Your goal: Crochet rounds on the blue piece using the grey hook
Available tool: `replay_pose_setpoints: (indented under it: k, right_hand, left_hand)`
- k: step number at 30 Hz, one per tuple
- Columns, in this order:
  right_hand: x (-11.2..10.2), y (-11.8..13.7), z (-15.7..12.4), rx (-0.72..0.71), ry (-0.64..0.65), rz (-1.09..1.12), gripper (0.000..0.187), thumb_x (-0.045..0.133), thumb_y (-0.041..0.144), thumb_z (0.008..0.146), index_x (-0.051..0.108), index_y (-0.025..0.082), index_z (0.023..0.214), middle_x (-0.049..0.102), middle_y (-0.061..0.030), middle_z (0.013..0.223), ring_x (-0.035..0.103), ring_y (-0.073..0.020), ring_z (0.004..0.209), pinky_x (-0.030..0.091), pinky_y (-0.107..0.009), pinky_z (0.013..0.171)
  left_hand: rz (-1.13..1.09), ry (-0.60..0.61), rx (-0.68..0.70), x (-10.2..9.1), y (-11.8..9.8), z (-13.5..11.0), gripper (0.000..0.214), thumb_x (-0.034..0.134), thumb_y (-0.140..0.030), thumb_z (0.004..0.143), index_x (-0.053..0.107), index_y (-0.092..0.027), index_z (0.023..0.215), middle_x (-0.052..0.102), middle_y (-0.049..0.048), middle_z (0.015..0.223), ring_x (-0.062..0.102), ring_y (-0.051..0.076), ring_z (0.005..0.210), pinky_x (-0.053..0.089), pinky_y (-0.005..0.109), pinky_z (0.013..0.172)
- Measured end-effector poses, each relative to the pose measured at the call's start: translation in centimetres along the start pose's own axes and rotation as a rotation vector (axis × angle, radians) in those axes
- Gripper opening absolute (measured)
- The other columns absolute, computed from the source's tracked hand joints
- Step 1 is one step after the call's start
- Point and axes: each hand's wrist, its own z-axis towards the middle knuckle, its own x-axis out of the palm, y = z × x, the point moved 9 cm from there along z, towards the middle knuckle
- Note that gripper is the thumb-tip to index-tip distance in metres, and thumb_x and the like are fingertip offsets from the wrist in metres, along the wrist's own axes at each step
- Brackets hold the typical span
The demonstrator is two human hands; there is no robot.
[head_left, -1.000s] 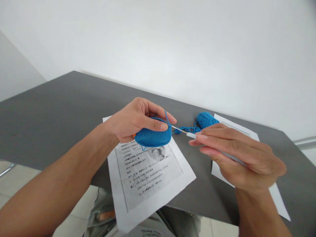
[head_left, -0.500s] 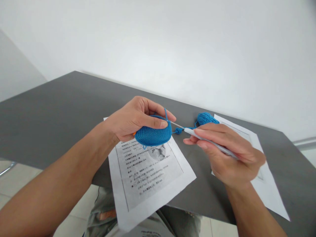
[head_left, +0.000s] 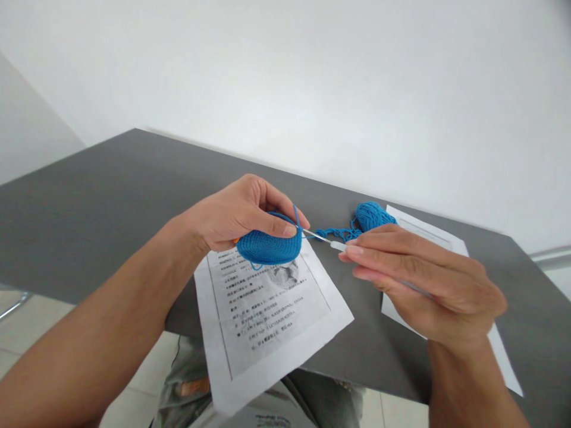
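1 yarn ball (head_left: 373, 215) | 1 blue round piece (head_left: 269, 246) left of ball, pinched by left hand (head_left: 243, 211) | 1 hook (head_left: 338, 245) gripped in right hand (head_left: 428, 279) | 2 papers (head_left: 285, 356) | piece now farther from ball

Concentric rows of bright blue stitches pattern a crocheted piece (head_left: 270, 246), with a spot of orange (head_left: 236, 241) at its side; the hook (head_left: 320, 237) pairs a silver shaft with a white handle. Yarn (head_left: 373, 216) of similar blue lies near the far edge of a plain dark-grey bench (head_left: 134, 208). Across the near edge, a white printed sheet (head_left: 285, 359) carries black text and a grey picture.
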Motion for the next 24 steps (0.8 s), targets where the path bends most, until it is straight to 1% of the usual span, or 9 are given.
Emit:
replay_pose_setpoints:
  k: [4, 7, 10, 13, 15, 17, 21, 24]
  right_hand:
    - [-0.2, -0.1, 0.3, 0.006, -0.007, 0.047, 0.052, 0.081, 0.007, 0.091, 0.076, 0.034, 0.135, 0.083, -0.0052, 0.102, 0.079, -0.0229, 0.085, 0.068, -0.038, 0.067]
    - [-0.4, -0.2, 0.4, 0.019, -0.030, 0.074, 0.047, 0.081, 0.008, 0.091, 0.078, 0.032, 0.132, 0.084, -0.0046, 0.100, 0.080, -0.0222, 0.086, 0.067, -0.036, 0.065]
    - [-0.5, -1.0, -0.1, 0.090, -0.072, 0.102, 0.044, 0.082, 0.010, 0.091, 0.080, 0.034, 0.127, 0.085, -0.0036, 0.102, 0.081, -0.0224, 0.085, 0.068, -0.036, 0.064]
    - [-0.4, -2.0, -0.8, 0.179, -0.125, 0.130, 0.043, 0.084, 0.009, 0.089, 0.082, 0.034, 0.124, 0.085, -0.0025, 0.103, 0.082, -0.0224, 0.084, 0.070, -0.038, 0.070]
    - [-0.4, -2.3, -1.0, 0.202, -0.140, 0.147, 0.042, 0.084, 0.009, 0.089, 0.082, 0.033, 0.124, 0.085, -0.0022, 0.102, 0.082, -0.0221, 0.083, 0.070, -0.038, 0.071]
    - [-0.3, -2.1, -0.9, 0.180, -0.123, 0.148, 0.044, 0.083, 0.008, 0.089, 0.082, 0.033, 0.124, 0.085, -0.0028, 0.103, 0.081, -0.0221, 0.084, 0.070, -0.037, 0.068]
    - [-0.2, -0.6, 0.0, 0.047, -0.042, 0.103, 0.048, 0.081, 0.004, 0.089, 0.080, 0.030, 0.129, 0.084, -0.0056, 0.103, 0.080, -0.0228, 0.088, 0.068, -0.037, 0.067]
    - [-0.1, -0.2, 0.5, 0.016, 0.006, 0.091, 0.051, 0.079, 0.002, 0.089, 0.078, 0.029, 0.133, 0.084, -0.0064, 0.103, 0.080, -0.0232, 0.087, 0.067, -0.037, 0.068]
  left_hand:
    - [0.026, 0.020, 0.014, 0.0, 0.0, 0.1, 0.007, 0.089, -0.018, 0.068, 0.089, -0.021, 0.073, 0.082, 0.0106, 0.077, 0.070, 0.019, 0.058, 0.054, 0.027, 0.049]
    - [0.012, 0.038, 0.007, 0.2, 0.1, 0.1, 0.006, 0.089, -0.018, 0.068, 0.089, -0.021, 0.073, 0.081, 0.0110, 0.075, 0.070, 0.020, 0.058, 0.055, 0.027, 0.050]
    - [0.001, 0.040, -0.014, 0.3, 0.0, 0.0, 0.007, 0.088, -0.015, 0.067, 0.088, -0.020, 0.071, 0.082, 0.0097, 0.076, 0.070, 0.018, 0.060, 0.056, 0.024, 0.051]
    - [-0.001, 0.046, -0.068, 0.5, 0.2, -0.1, 0.009, 0.087, -0.011, 0.065, 0.087, -0.019, 0.070, 0.083, 0.0074, 0.079, 0.070, 0.015, 0.062, 0.057, 0.021, 0.054]
    - [-0.009, 0.053, -0.083, 0.6, 0.2, -0.1, 0.010, 0.088, -0.010, 0.065, 0.087, -0.018, 0.070, 0.083, 0.0071, 0.080, 0.070, 0.014, 0.062, 0.057, 0.019, 0.055]
    - [-0.020, 0.054, -0.074, 0.6, 0.1, -0.1, 0.009, 0.087, -0.010, 0.065, 0.087, -0.018, 0.069, 0.083, 0.0071, 0.078, 0.070, 0.014, 0.062, 0.057, 0.019, 0.055]
    - [-0.012, 0.058, -0.069, 0.6, 0.3, 0.0, 0.010, 0.085, -0.009, 0.068, 0.088, -0.019, 0.070, 0.081, 0.0060, 0.074, 0.068, 0.013, 0.060, 0.056, 0.018, 0.054]
    - [0.007, 0.057, -0.072, 0.5, 0.5, 0.0, 0.010, 0.086, -0.010, 0.067, 0.087, -0.020, 0.069, 0.083, 0.0068, 0.077, 0.070, 0.015, 0.060, 0.057, 0.020, 0.053]
